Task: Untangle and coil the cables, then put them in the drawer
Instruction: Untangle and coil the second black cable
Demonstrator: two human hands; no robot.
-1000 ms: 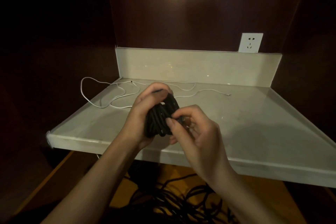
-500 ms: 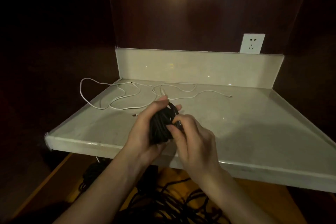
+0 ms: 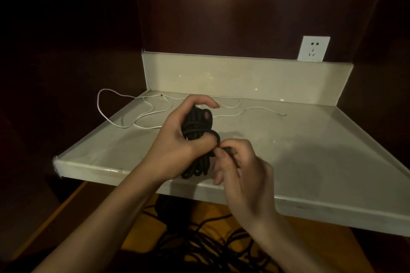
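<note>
The left hand (image 3: pixel 177 146) grips a black round-sheathed cable wound into a long bundle (image 3: pixel 197 139), its fingers curled over the top of the bundle and its thumb pressed across the middle. The bundle's long axis runs from its far upper end, near the curled fingertips, down and toward the viewer, where the looped lower end hangs just above the front lip of the pale, glossy stone-like tabletop (image 3: pixel 310 150). A few turns of the same cable cross the bundle's waist at right angles to that axis, and one small loop bulges out on the right side. The right hand (image 3: pixel 241 173) sits just beside the bundle's lower half and pinches the cable's free end between thumb and forefinger; the tip itself is too dark to make out. Beyond the hands, a thin white cord (image 3: pixel 137 115) lies loose on the tabletop in wide curves, one loop hanging past the left edge and a small plug end pointing right. A low upright splashback (image 3: pixel 266 80) of the same pale material closes the rear edge, and a white square wall socket (image 3: pixel 313 48) sits above it on dark wood panelling. Below the tabletop, a loose tangle of black cables (image 3: pixel 210 248) lies on a yellowish-brown wooden surface, dimly lit.
</note>
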